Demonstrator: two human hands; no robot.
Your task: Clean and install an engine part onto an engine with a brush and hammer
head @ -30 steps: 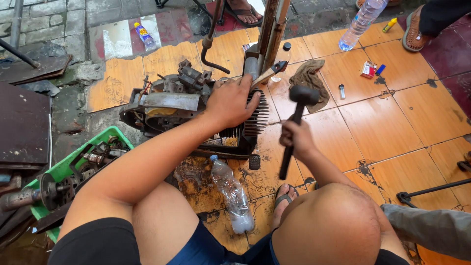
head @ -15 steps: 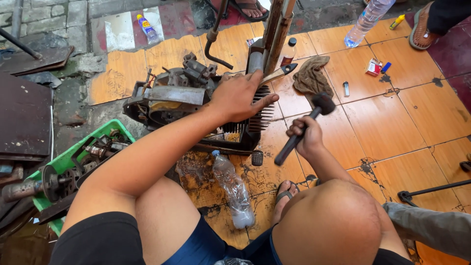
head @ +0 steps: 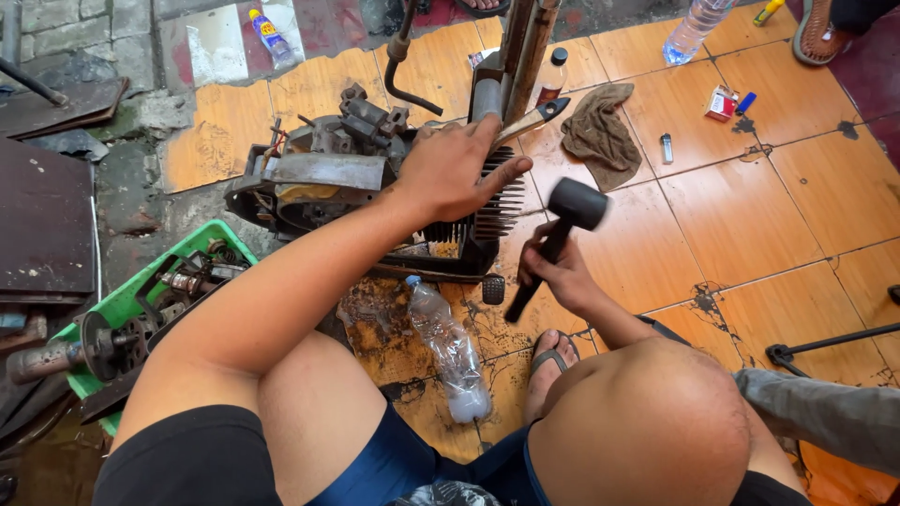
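While one mallet rises, two bottles lie.

**One head cam, steep look-down**

Single view only, so no overlap w/ another. Cam sits on the person's head, tilted steeply down and fwd over the thighs. Close range: left hand mid-frame, right hand just below and to its right. Far past the hands, the frame's top edge takes in tiled floor.
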